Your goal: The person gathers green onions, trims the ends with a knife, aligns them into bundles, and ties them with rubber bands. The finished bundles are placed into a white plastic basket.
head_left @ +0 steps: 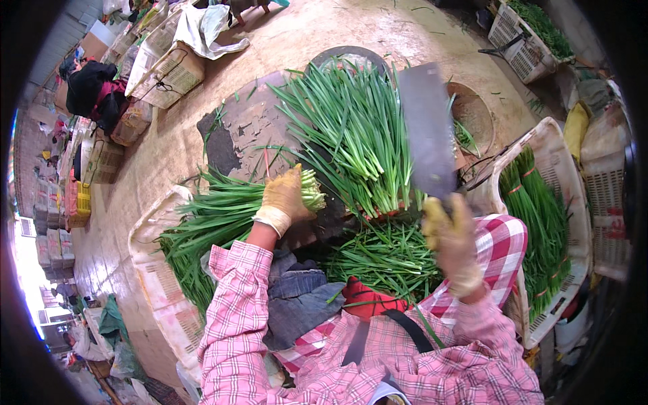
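Note:
My left hand, in a yellowish glove, grips a bundle of green garlic chives near its pale cut ends, which point right; a thin red band shows by the hand. My gloved right hand, blurred, holds a wide-bladed cleaver with its blade pointing away from me. Between the hands and beyond them, a large loose pile of chives lies with its pale ends towards me. Cut and loose green leaves are heaped below it, close to my lap.
A white plastic crate with banded chive bundles stands at my right, another crate with chives at my left. A round brown basin sits behind the cleaver. More crates and a person in dark clothes are at upper left.

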